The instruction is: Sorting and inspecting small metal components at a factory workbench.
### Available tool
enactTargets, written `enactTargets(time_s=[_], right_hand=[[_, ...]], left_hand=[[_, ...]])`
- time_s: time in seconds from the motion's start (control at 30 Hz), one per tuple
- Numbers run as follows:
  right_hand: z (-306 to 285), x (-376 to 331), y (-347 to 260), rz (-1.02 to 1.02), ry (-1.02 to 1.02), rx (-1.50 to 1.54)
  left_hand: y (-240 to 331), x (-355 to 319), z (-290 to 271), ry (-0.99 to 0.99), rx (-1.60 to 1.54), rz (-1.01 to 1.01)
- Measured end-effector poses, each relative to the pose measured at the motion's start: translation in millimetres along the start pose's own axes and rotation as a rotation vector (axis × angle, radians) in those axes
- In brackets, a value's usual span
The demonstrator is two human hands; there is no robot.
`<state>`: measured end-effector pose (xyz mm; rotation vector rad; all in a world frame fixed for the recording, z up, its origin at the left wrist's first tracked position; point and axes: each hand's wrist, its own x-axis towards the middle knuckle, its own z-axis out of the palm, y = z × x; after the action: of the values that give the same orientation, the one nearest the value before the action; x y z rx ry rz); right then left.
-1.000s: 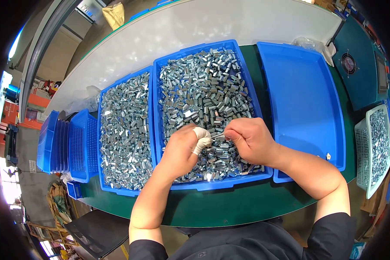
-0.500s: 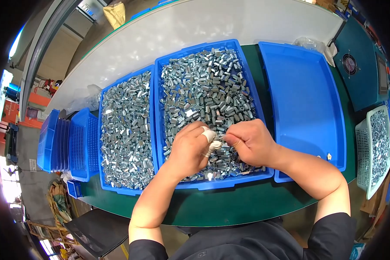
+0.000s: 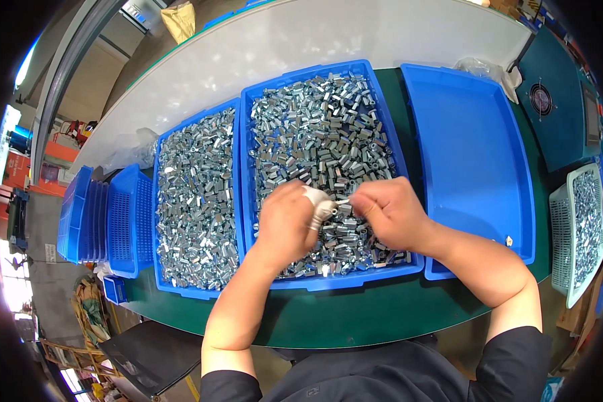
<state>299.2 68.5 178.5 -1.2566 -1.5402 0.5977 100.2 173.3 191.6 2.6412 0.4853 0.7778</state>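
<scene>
Both of my hands are close together over the front part of a blue tray [image 3: 386,127] full of short, shiny hexagonal metal spacers [image 3: 315,144]. My left hand [image 3: 291,218] is closed, with white coverings [image 3: 320,209] on its thumb and forefinger. My right hand [image 3: 392,211], bare, is closed in a pinch just to the right of it. A thin pale streak shows between the two sets of fingertips, too small and blurred to name. Whatever lies inside the left fingers is hidden.
Another blue tray [image 3: 237,134] of spacers adjoins on the left. A shallow blue tray [image 3: 472,154] with a few small bits stands right, beside a teal machine [image 3: 559,100]. A pale green basket [image 3: 569,234] holds more metal pieces. Blue baskets [image 3: 128,221] stand far left.
My right hand has turned slightly and its fingers are blurred by motion. My left hand has shifted a little left, and more of the white covering shows on its forefinger.
</scene>
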Motion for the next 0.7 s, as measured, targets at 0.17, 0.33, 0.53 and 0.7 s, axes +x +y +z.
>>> enactTargets(time_s=[0.17, 0.33, 0.53, 0.7], right_hand=[[-9.2, 6.4, -7.8, 0.186, 0.094, 0.059], [-9.2, 5.1, -4.8, 0.129, 0.061, 0.024], [-4.6, 4.3, -0.2, 0.105, 0.063, 0.046], [-8.2, 4.8, -4.8, 0.154, 0.013, 0.032]], left_hand=[[-24.9, -2.8, -30.5, 0.566, 0.277, -0.445], [-30.6, -1.8, -28.5, 0.346, 0.206, -0.278], [-24.9, -8.6, -12.7, -0.145, -0.002, -0.228], [-25.1, -5.5, -11.8, -0.130, -0.013, -0.223]])
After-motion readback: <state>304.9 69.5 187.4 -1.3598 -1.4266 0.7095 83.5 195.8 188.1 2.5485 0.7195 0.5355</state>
